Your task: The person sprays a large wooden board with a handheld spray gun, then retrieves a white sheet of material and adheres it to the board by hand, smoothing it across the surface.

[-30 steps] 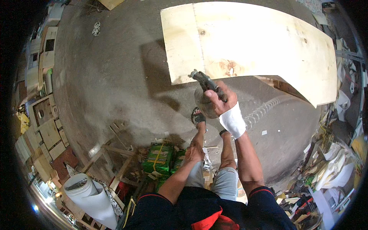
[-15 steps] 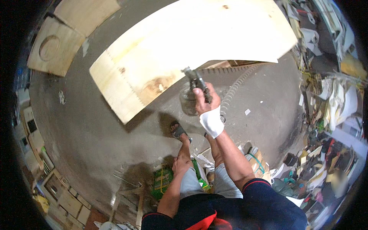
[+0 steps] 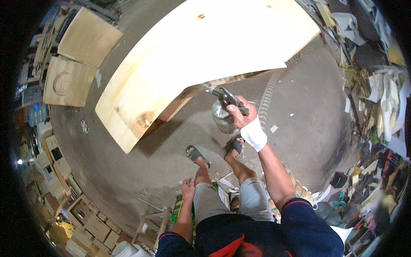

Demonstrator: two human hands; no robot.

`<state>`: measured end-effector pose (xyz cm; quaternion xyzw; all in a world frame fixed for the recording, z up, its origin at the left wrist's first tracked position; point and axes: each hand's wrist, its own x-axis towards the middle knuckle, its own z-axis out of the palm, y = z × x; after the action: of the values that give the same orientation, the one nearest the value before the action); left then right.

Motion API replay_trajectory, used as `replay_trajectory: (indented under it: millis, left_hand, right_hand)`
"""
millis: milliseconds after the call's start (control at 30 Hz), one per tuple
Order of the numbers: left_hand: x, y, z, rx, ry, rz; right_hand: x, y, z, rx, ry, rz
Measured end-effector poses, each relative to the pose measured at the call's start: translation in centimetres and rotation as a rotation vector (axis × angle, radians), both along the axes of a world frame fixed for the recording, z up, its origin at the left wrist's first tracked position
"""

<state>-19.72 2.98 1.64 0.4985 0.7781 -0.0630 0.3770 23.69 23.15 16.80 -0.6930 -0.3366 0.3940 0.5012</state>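
Note:
My right hand [image 3: 245,112], with a white band around its wrist, is closed around the grip of a dark spray gun [image 3: 229,100]. A clear cup [image 3: 221,116] is attached beneath the gun, and its nozzle points toward the far left. Just beyond the nozzle lies the near edge of a large pale wood panel [image 3: 141,92], raised off the floor, with knots and a step in that edge. The panel's middle is washed out by bright light. Low beside my left knee hangs my left hand [image 3: 188,189], its fingers curled with nothing visible in them.
A coiled hose [image 3: 268,92] runs behind my right hand toward the panel's underside. Two wooden boards [image 3: 66,81] lie at the far left. Scrap heaps [image 3: 342,201] line the right side; wooden frames and pieces [image 3: 85,214] crowd the near left. My sandaled feet [image 3: 198,155] stand on the grey floor.
The spray gun has moved right and slightly nearer, from over the panel's edge to just off it. My left hand has come off my leg and hangs beside it. The whole view has shifted.

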Motion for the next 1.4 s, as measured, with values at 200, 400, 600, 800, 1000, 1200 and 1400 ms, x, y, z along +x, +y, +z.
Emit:
replay_trajectory:
  millis: [200, 400, 600, 800, 1000, 1200, 1400]
  left_hand:
    - [6.7, 0.4, 1.0, -0.1, 0.02, 0.066]
    - [13.3, -0.5, -1.1, -0.291, -0.079, 0.07]
    - [22.4, 1.8, -1.4, -0.272, -0.09, -0.071]
    - [32.9, 6.5, -2.0, -0.174, -0.282, -0.018]
    - [44.4, 10.8, 0.3, -0.188, -0.271, -0.071]
    - [54.5, 10.9, 4.1, -0.144, -0.304, 0.031]
    - [67.0, 6.4, 7.8, -0.251, -0.196, -0.021]
  right_hand:
    - [6.5, -3.4, 0.2, -0.055, -0.029, -0.32]
    - [15.9, -6.1, 0.4, 0.053, -0.181, -0.132]
    - [24.8, -6.6, 0.8, -0.054, -0.012, -0.005]
    - [31.6, -6.0, 0.4, -0.137, -0.093, -0.223]
    - [43.8, -6.4, 2.1, 0.022, -0.089, 0.01]
    - [54.4, -6.5, 4.2, -0.106, -0.18, -0.015]
    - [68.6, -8.5, 10.1, 0.122, -0.283, 0.154]
